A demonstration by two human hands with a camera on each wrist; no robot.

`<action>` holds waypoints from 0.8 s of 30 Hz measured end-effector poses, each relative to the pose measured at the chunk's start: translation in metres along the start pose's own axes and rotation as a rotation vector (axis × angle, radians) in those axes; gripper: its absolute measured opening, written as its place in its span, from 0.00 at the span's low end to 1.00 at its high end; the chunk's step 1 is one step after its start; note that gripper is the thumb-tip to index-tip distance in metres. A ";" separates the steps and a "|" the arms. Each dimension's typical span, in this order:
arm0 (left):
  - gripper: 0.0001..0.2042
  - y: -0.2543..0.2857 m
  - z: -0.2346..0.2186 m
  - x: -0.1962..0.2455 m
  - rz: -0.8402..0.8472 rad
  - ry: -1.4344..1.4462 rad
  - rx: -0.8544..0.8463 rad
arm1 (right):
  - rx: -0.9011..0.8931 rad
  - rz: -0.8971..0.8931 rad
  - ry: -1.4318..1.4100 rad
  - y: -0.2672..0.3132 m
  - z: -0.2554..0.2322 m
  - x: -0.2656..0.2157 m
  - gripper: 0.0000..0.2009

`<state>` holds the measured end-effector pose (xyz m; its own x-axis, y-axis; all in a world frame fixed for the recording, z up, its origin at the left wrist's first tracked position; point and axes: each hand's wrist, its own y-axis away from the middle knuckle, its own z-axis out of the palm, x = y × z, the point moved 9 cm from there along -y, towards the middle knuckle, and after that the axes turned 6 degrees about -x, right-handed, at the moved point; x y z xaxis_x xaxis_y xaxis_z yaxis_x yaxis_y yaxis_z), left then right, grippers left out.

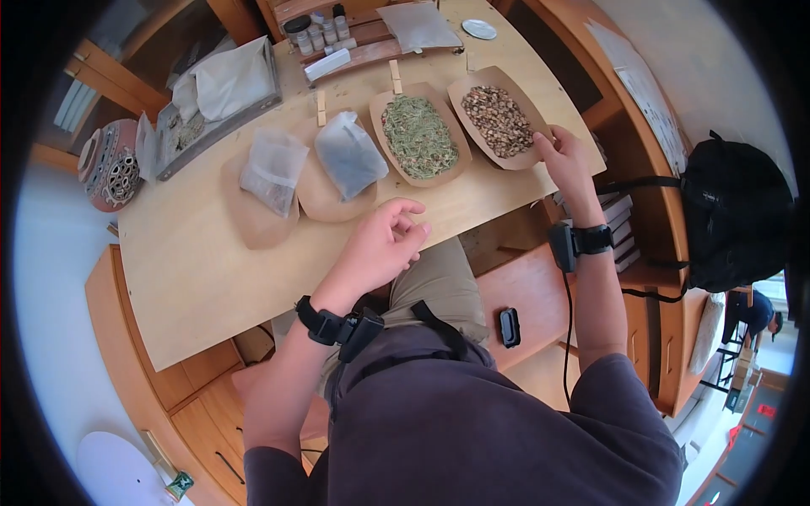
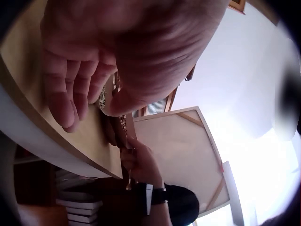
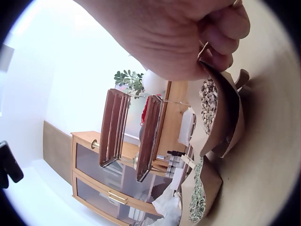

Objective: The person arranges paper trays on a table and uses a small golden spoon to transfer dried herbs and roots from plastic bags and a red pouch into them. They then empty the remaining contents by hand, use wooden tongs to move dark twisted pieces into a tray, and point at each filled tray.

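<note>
My right hand [image 1: 566, 162] pinches the near right rim of a brown paper tray [image 1: 525, 160] filled with small brown chopped pieces [image 1: 496, 118]. In the right wrist view, curled fingers [image 3: 221, 37] grip that tray's edge. Loosely bent, with nothing in it, my left hand [image 1: 381, 244] hovers by the table's front edge. Beyond it stands a second paper tray [image 1: 460, 156] of green dried herb cuttings [image 1: 413, 131]. To the left, a white pouch with dark contents [image 1: 348, 156] and a paler pouch [image 1: 274, 169] lie on two more brown papers.
Wooden clothespins [image 1: 395, 76] lie behind the papers. At the back, a wooden rack [image 1: 363, 52] holds small bottles, near a round silver lid [image 1: 479, 29]. A grey tray [image 1: 268, 99] with white cloth and a patterned pot [image 1: 112, 164] stand left. A black backpack [image 1: 734, 211] hangs right.
</note>
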<state>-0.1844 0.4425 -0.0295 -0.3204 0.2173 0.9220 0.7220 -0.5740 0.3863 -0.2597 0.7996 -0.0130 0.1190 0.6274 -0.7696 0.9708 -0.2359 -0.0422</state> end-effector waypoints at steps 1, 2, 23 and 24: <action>0.19 -0.004 0.001 -0.005 -0.055 0.059 -0.006 | 0.013 -0.029 -0.020 0.001 0.003 0.000 0.19; 0.19 -0.008 0.000 -0.006 -0.068 0.098 0.012 | 0.025 -0.059 -0.041 0.002 0.006 0.000 0.18; 0.21 -0.027 -0.010 -0.007 -0.171 0.286 0.154 | 0.069 -0.007 0.045 -0.005 0.017 -0.002 0.18; 0.21 -0.033 -0.011 -0.008 -0.169 0.286 0.174 | 0.068 -0.013 0.033 -0.007 0.016 0.005 0.18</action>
<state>-0.2122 0.4507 -0.0501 -0.5850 0.0542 0.8092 0.7295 -0.4010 0.5542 -0.2694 0.7923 -0.0267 0.1145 0.6548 -0.7471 0.9561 -0.2769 -0.0961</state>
